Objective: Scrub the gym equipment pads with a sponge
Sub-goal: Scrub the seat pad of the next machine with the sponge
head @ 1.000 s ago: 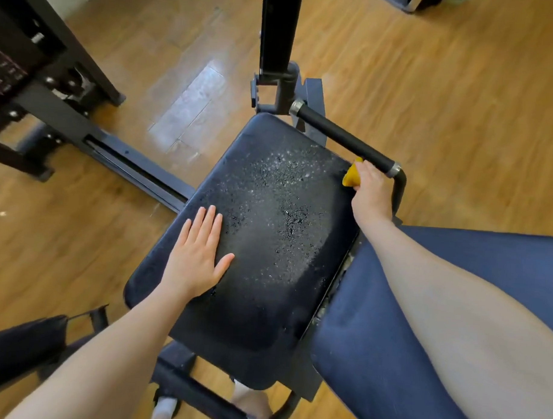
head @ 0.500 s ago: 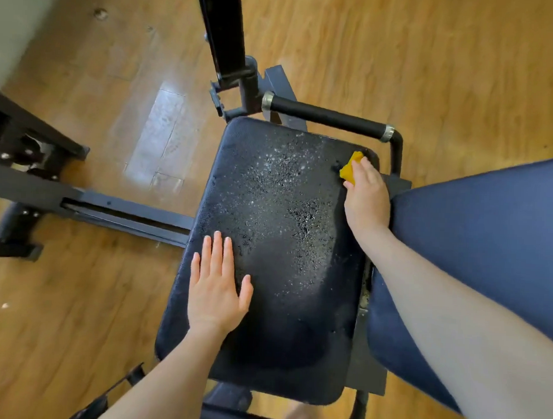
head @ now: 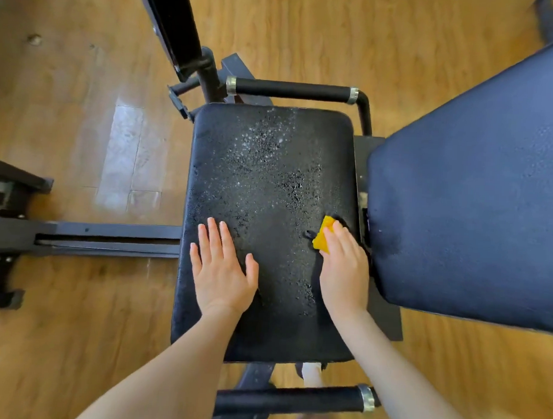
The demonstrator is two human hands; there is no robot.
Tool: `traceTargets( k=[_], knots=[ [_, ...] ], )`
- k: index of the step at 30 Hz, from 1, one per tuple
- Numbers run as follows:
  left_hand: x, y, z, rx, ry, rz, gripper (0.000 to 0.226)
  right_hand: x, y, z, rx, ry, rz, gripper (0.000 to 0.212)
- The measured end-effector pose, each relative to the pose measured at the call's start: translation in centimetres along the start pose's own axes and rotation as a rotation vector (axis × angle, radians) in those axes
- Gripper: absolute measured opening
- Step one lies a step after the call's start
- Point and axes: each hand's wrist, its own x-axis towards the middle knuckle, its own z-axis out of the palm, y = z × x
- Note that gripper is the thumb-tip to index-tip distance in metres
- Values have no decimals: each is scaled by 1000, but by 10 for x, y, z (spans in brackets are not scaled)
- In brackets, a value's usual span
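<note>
A black seat pad (head: 270, 165) fills the middle of the view, speckled with white foam and wet spots. My left hand (head: 223, 270) lies flat on its left half, fingers straight and spread. My right hand (head: 343, 271) presses a yellow sponge (head: 323, 234) onto the pad near its right edge; most of the sponge is hidden under my fingers. To the right sits a larger dark blue back pad (head: 476, 197).
A black foam-grip handle (head: 292, 90) runs along the far side of the seat and another handle (head: 293, 398) along the near side. A black upright post (head: 175, 27) rises at the back. A dark steel frame rail (head: 89, 237) crosses the wooden floor (head: 68, 108) at left.
My right hand has drawn the sponge from the far right corner of the seat pad back toward me along the right edge. The left hand stays flat on the pad.
</note>
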Motion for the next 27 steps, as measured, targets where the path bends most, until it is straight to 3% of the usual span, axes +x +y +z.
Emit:
traceTargets(
  k=[4, 8, 14, 21, 27],
  knots=[
    [1, -1, 3, -3, 5, 10, 77, 6, 7, -10, 134, 76, -79, 39],
    [1, -1, 5, 11, 22, 10, 78, 79, 0, -35, 259, 133, -66, 37],
    [1, -1, 2, -11, 28, 3, 78, 194, -11, -32, 204, -57, -107, 40],
    [1, -1, 3, -11, 32, 7, 78, 182, -3, -17, 213, -69, -81, 46],
    [0, 1, 2, -3, 34, -1, 80, 118, 4, -13, 187, -44, -40, 46]
  ],
)
